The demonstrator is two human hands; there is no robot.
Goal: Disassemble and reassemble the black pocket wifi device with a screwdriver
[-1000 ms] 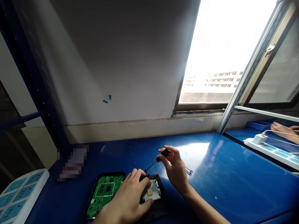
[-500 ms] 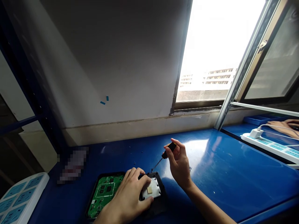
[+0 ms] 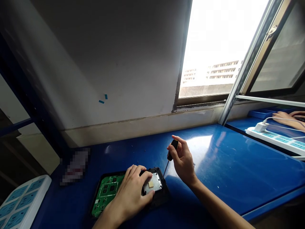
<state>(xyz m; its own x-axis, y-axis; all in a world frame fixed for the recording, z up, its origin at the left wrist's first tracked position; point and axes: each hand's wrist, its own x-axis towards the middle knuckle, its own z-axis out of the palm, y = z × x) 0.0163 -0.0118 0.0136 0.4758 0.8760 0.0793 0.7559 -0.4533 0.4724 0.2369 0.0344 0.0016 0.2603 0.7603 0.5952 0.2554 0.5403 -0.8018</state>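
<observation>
My right hand (image 3: 183, 160) grips the dark handle of a screwdriver (image 3: 173, 149), its thin shaft slanting down. The tip meets the right edge of a black plastic housing (image 3: 160, 197), near the far corner. A silver metal plate (image 3: 156, 183) with a small beige pad (image 3: 151, 184) sits in that housing. My left hand (image 3: 132, 187) is closed over the housing's left side, thumb and fingers against the plate and rim. Under and left of this hand lies a green circuit board (image 3: 105, 194) in a black frame, partly hidden by the hand and forearm.
The blue tabletop (image 3: 226, 171) carries a few tiny dark bits. White power strips stand at the left (image 3: 26, 203) and right (image 3: 274, 140), the right one with a plugged-in charger (image 3: 261, 126). Another person's hand (image 3: 286, 119) is at far right. A blurred packet (image 3: 76, 165) lies back left.
The screwdriver tip has shifted from the housing's far edge to its right edge, and the shaft now leans the other way. My left hand stays on the housing.
</observation>
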